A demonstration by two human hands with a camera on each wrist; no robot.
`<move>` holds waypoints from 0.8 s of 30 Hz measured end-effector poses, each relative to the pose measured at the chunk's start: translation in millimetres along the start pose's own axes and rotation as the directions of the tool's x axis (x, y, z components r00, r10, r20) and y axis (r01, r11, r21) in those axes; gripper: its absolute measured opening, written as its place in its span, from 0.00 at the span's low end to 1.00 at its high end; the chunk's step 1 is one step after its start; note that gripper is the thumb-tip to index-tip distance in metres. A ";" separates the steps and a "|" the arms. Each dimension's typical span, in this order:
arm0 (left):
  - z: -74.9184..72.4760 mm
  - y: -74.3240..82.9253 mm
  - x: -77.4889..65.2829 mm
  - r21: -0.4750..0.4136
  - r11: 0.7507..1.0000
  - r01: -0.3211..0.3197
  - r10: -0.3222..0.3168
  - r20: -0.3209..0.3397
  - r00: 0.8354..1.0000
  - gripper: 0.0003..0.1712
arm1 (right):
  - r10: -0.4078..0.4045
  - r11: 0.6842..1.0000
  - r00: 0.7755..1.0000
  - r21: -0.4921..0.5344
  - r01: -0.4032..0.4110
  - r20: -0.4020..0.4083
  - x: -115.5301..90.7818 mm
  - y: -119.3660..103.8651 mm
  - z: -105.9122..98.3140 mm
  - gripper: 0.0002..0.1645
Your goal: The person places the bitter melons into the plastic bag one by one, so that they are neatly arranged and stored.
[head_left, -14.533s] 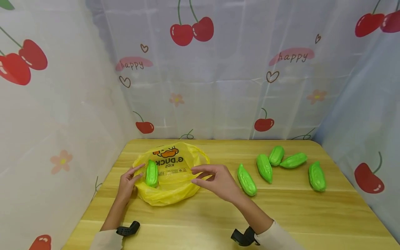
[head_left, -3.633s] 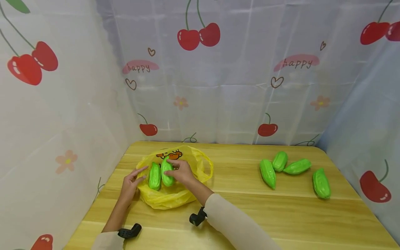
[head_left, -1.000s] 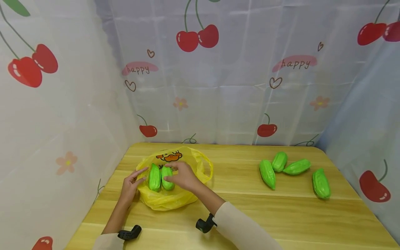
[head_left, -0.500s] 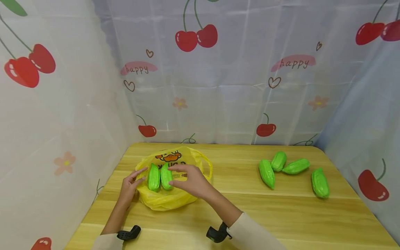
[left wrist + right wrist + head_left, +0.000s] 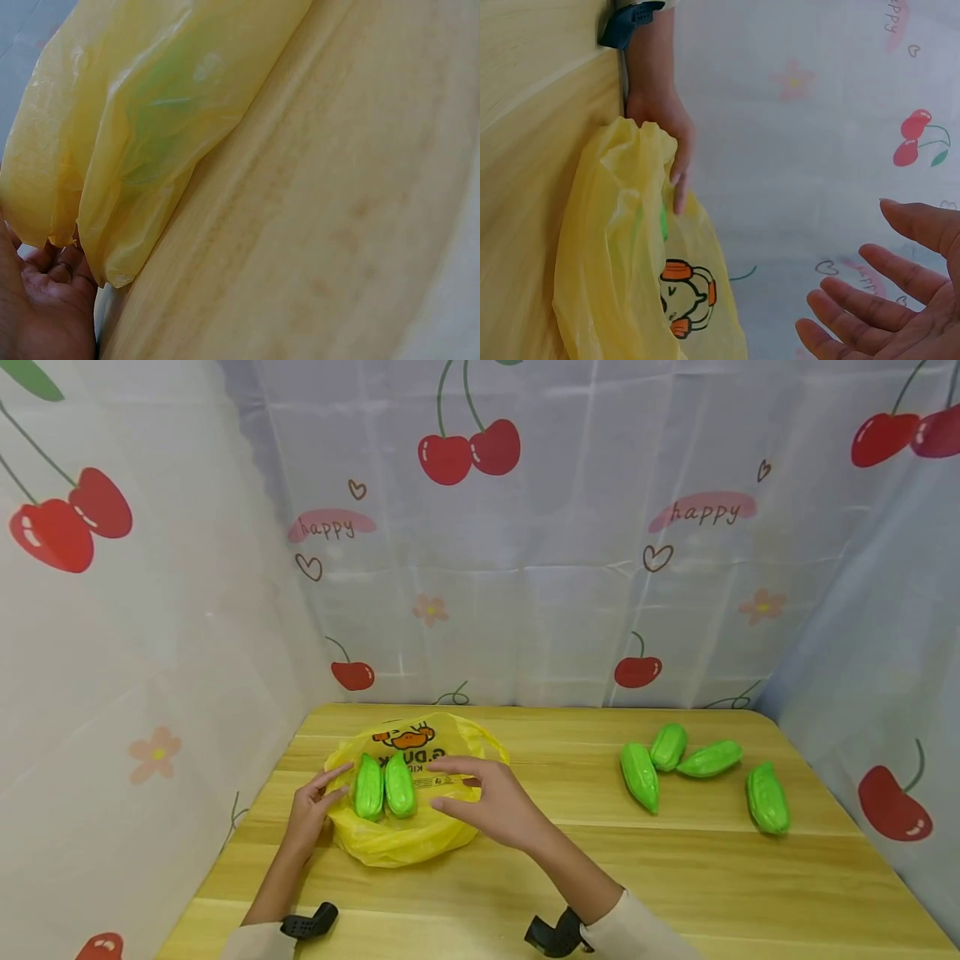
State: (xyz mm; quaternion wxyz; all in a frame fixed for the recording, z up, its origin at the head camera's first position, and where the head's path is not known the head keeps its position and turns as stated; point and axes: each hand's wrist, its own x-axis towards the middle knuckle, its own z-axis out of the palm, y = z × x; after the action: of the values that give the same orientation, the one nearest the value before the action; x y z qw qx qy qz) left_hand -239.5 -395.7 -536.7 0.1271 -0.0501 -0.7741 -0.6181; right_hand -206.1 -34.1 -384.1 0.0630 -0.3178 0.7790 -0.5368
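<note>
A yellow plastic bag [image 5: 408,843] printed with a duck lies mouth up at the table's left. Two glossy green, ridged, pod-shaped pieces lie side by side in it: the left pod [image 5: 368,788] and the right pod [image 5: 400,785]. My left hand [image 5: 306,806] holds the bag's left rim, index finger and thumb reaching over it; in the left wrist view its other fingers [image 5: 64,262] curl beneath the plastic. Over the bag's right side hovers my right hand [image 5: 491,797], fingers and thumb spread around nothing. The right wrist view shows that hand's fingers [image 5: 862,326] extended, apart from the bag.
More green pods [image 5: 639,777] lie on the right half of the wooden table [image 5: 712,877], three grouped and one pod [image 5: 767,800] further right. Cherry-printed curtains [image 5: 510,610] stand behind and at both sides.
My right hand carried a second green pod into the bag beside the first. In the last second it let go and drew back to the right. The left hand stayed at the rim.
</note>
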 end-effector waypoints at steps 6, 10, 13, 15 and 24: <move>1.6 6.8 -1.5 -0.005 1.000 -0.007 0.007 -0.007 1.000 0.25 | -0.009 1.000 1.000 0.026 0.010 -0.020 -11.2 1.9 -11.3 0.26; 4.0 16.6 -3.8 -0.013 1.000 0.006 -0.006 -0.004 1.000 0.24 | 0.000 0.998 0.999 0.058 0.002 -0.033 -18.7 4.1 -20.6 0.26; 6.2 29.1 -7.2 -0.016 1.000 0.007 -0.007 0.002 1.000 0.24 | 0.012 0.997 0.999 0.076 -0.008 -0.047 -24.1 5.9 -27.3 0.27; 6.6 32.6 -8.0 -0.015 1.000 0.006 -0.006 0.003 1.000 0.24 | 0.018 0.998 0.998 0.069 -0.014 -0.056 -26.9 6.8 -31.4 0.27; 6.9 32.0 -8.1 -0.010 1.000 -0.001 0.002 0.005 1.000 0.24 | 0.028 0.999 0.997 0.043 -0.025 -0.068 -32.6 16.8 -45.9 0.28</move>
State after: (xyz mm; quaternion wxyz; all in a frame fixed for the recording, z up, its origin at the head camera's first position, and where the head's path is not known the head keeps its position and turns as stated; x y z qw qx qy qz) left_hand -225.2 -381.0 -509.9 0.1253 -0.0529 -0.7714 -0.6217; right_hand -207.7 24.6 -387.6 0.0499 -0.2875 0.7734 -0.5628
